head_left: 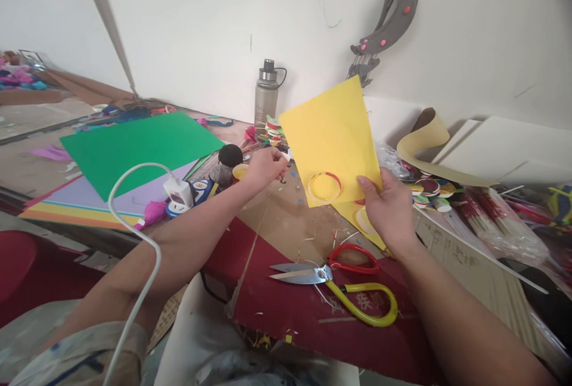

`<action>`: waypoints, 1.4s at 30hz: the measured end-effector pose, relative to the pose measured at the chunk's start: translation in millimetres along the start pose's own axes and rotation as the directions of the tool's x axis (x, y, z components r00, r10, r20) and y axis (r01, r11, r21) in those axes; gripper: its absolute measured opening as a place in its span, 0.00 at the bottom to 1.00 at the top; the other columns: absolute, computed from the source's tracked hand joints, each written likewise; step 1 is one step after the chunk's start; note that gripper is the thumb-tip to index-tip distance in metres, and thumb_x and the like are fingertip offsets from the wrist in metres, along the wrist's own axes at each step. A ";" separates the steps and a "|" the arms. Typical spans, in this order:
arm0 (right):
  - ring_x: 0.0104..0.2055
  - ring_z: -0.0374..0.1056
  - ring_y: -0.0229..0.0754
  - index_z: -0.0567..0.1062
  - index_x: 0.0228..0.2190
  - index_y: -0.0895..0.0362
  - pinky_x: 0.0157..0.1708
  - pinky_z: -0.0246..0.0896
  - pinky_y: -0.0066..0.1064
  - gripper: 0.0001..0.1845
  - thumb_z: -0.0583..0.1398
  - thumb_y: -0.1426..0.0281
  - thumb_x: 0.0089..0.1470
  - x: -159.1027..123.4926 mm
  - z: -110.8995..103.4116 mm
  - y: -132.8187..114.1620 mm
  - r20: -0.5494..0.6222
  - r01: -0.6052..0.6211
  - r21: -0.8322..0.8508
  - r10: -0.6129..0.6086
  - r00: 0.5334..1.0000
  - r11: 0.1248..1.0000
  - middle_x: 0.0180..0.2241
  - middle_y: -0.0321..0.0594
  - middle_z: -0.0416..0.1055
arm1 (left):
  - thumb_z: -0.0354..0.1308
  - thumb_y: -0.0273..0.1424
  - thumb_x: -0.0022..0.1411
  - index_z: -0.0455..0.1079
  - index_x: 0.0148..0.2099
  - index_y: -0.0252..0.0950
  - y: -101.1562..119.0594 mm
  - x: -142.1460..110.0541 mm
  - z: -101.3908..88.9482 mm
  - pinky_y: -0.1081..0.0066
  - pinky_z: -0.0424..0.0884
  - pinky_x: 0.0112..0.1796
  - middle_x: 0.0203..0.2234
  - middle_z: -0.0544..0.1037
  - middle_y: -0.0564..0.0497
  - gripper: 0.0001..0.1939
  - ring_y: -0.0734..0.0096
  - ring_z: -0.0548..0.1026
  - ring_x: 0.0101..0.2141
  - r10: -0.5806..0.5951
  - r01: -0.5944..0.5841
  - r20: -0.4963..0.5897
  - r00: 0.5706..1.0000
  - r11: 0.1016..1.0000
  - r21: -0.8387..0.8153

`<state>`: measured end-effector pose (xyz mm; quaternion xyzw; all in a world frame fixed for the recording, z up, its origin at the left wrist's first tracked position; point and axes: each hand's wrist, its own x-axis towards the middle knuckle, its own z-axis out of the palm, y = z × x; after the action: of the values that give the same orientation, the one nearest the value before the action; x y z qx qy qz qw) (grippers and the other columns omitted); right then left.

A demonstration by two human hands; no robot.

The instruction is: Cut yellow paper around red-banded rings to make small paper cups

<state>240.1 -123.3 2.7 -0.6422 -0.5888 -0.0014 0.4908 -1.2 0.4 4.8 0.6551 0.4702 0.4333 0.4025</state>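
Observation:
My right hand grips a yellow sheet of paper by its lower right corner, thumb on the near face. Against the lower part of that sheet is a thin ring with a pale and reddish rim; how it is attached I cannot tell. My left hand is raised over the table to the left of the sheet, fingers pinched, with a bit of white at the fingertips too small to name. Under the sheet lies another yellow piece, partly hidden. Scissors with one red and one yellow handle lie partly open nearer me.
At left lie a green sheet and other coloured paper. A white cable with a charger crosses my left arm. Dark yarn balls and a bottle stand further back. At right are a curled tan strip and bagged sticks.

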 end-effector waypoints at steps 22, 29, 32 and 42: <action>0.36 0.73 0.42 0.73 0.46 0.54 0.30 0.72 0.33 0.22 0.65 0.56 0.54 -0.3 30.3 15.6 0.126 -0.242 0.554 0.207 0.970 0.797 0.46 0.45 0.78 | 0.80 0.31 0.50 0.83 0.44 0.31 1.1 -15.8 17.6 0.66 0.80 0.48 0.46 0.86 0.40 0.19 0.60 0.85 0.45 0.073 0.373 0.574 0.816 0.692 -0.618; 0.48 0.74 0.46 0.65 0.51 0.50 0.39 0.75 0.38 0.30 0.68 0.55 0.51 2.6 30.6 20.0 -0.029 -0.214 0.555 0.276 0.961 0.804 0.54 0.47 0.73 | 0.79 0.34 0.51 0.82 0.43 0.31 1.2 -13.2 19.3 0.61 0.79 0.52 0.44 0.87 0.41 0.19 0.58 0.84 0.49 0.083 0.270 0.444 0.892 0.690 -0.672; 0.47 0.76 0.46 0.65 0.50 0.49 0.39 0.76 0.38 0.32 0.70 0.54 0.49 0.2 33.8 14.7 0.091 -0.276 0.614 0.281 0.955 0.739 0.52 0.46 0.76 | 0.80 0.35 0.50 0.82 0.44 0.31 -2.4 -11.8 20.6 0.62 0.79 0.52 0.45 0.86 0.41 0.21 0.57 0.84 0.49 0.095 0.256 0.431 0.898 0.684 -0.683; 0.42 0.76 0.43 0.81 0.40 0.54 0.32 0.71 0.29 0.29 0.78 0.57 0.36 -12.9 36.7 -13.5 0.302 -0.428 0.728 0.311 0.901 0.535 0.47 0.42 0.83 | 0.82 0.41 0.46 0.84 0.49 0.34 -7.9 -13.7 23.6 0.59 0.77 0.55 0.51 0.85 0.40 0.29 0.53 0.83 0.52 0.179 0.282 0.525 0.832 0.679 -0.678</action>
<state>204.8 -112.1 -15.3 -0.4730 -0.4121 0.4012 0.6674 16.5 -13.7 -12.3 0.5201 0.1391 0.3637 0.7602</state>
